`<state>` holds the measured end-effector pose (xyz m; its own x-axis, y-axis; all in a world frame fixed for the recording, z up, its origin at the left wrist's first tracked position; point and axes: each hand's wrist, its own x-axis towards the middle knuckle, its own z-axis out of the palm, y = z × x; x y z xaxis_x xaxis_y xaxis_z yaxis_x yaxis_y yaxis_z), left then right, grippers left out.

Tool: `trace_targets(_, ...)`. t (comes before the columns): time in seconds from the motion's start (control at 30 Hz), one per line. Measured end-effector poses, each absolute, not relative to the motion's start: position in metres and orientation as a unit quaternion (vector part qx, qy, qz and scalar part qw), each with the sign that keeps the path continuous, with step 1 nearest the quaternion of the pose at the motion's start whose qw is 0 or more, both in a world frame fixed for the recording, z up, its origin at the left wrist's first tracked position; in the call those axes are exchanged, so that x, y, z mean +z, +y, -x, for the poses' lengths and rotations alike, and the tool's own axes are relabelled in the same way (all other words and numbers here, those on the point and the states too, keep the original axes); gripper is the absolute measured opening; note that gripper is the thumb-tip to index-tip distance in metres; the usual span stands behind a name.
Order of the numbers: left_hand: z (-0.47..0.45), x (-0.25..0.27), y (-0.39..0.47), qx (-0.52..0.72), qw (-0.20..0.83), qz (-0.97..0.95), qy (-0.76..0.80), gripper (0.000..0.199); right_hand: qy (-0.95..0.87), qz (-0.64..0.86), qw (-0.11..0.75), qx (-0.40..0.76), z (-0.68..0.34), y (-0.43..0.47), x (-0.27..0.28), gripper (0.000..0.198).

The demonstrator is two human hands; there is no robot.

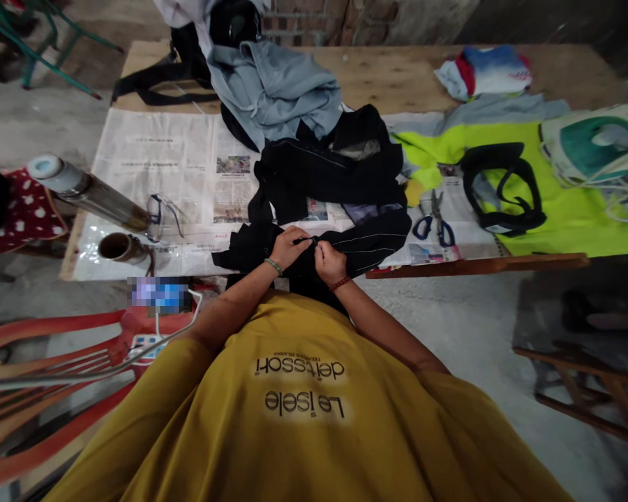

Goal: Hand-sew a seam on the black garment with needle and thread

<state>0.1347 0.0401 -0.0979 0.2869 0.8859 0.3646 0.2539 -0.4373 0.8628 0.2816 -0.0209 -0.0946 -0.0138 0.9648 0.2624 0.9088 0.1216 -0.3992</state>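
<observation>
A black garment with thin white stripes (374,240) lies along the table's front edge. Both hands are on it, close together. My left hand (289,248), with a green bead bracelet, pinches a bit of the black cloth. Just beside it, my right hand (329,263), wearing a dark red bracelet, is closed on the same cloth. Whether something small sits between the fingertips I cannot make out. More black cloth (324,167) is heaped right behind the hands, and a grey garment (277,84) lies beyond it. Scissors with dark blue handles (436,222) rest to the right.
Newspaper (162,150) covers much of the wooden table. At left are a bottle (91,192), a brown cup (120,249) and glasses (162,216). On the right, an iron (596,143) and a black strap (502,188) lie on a yellow garment (570,216). A red chair (57,335) stands lower left.
</observation>
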Motion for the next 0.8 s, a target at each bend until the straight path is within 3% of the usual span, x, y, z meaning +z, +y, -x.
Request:
trace_targets(0.53,-0.133,-0.1,0.04,0.411,0.424,-0.719,0.366,0.005,-0.713,0.672,0.189,0.058,-0.278,-0.019,-0.094,0.036)
trace_targets(0.8,-0.124,-0.091,0.037,0.415,0.398,-0.733,0.363,0.022,-0.69,0.678,0.234,0.098,-0.282,-0.016,-0.093,0.035)
